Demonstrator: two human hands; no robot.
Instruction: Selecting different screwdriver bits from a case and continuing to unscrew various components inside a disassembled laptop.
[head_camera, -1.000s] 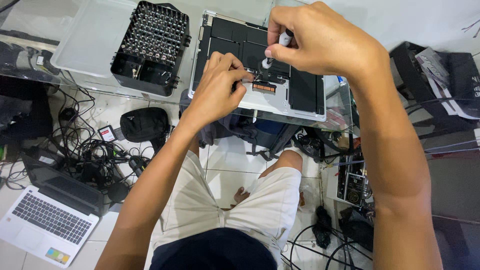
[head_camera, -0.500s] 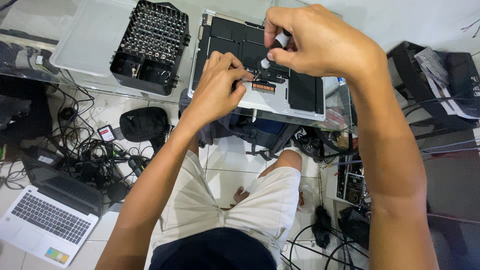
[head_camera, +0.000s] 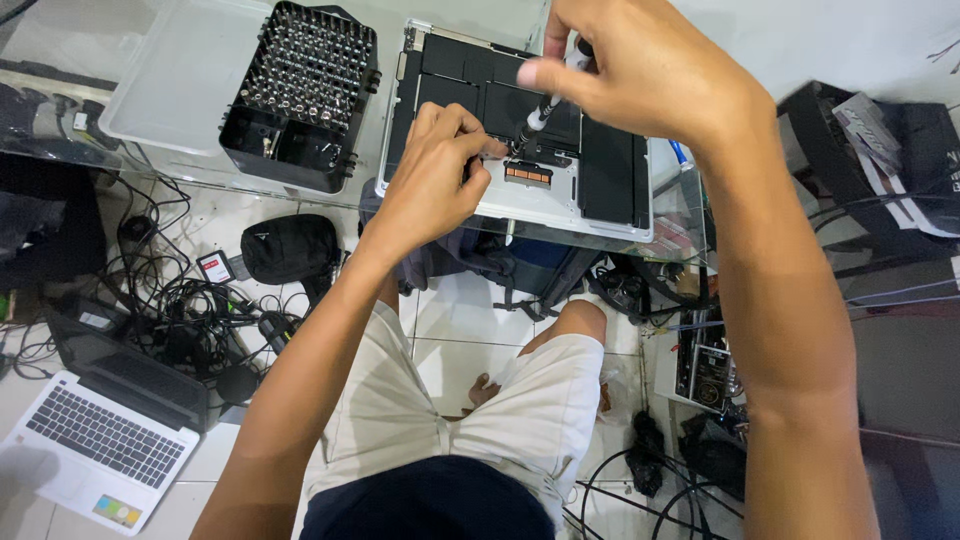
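The opened laptop (head_camera: 600, 170) lies bottom-up on the glass table (head_camera: 180, 70), in front of the person; the right hand (head_camera: 640, 75) pinches a thin screwdriver (head_camera: 537, 118), tip down on the inside; the left hand (head_camera: 435, 175) rests on the laptop, fingertips pressed together beside the tip — what they pinch, I cannot tell; a black bit case (head_camera: 300, 90) stands just left.

Black bit case (head_camera: 300, 90), silver-and-black opened laptop (head_camera: 520, 130), white floor laptop (head_camera: 100, 450), beige shorts (head_camera: 470, 400).
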